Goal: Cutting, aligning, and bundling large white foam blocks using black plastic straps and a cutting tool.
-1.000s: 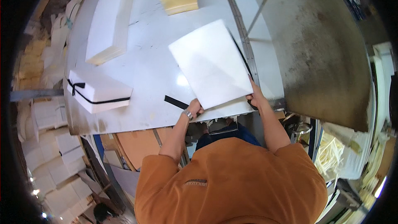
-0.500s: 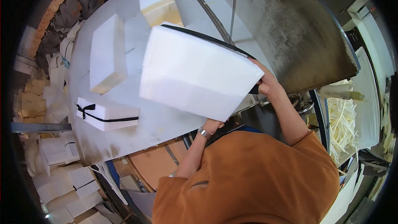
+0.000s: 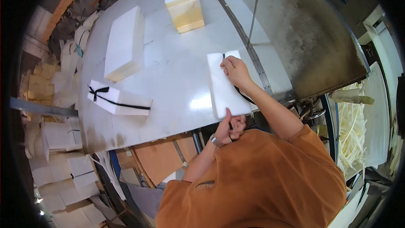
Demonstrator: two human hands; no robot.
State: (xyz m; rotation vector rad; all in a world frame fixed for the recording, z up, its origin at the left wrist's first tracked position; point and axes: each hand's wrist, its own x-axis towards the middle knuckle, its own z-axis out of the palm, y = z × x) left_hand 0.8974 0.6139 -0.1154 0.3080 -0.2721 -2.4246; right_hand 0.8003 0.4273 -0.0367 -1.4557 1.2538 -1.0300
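Observation:
A white foam block lies on the pale metal tabletop right in front of me, narrow face up. A black strap runs by it, partly hidden under my right wrist. My right hand is closed over the block's far part, fingers pinching the strap. At the near end my left hand has its fingers curled round a bit of black strap, and its thumb rests against the block. Further left sits another white block with a black strap knotted round it.
Two stacks stand beyond: a white foam stack and a white-and-yellow foam stack. A metal rail crosses the table toward a stained metal panel at right. Foam strips fill a container at far right. White bundles are piled at left.
The foam block has turned from its broad face to its narrow face and now lies on the table. My right hand has moved to its far part, and both hands now grip the strap.

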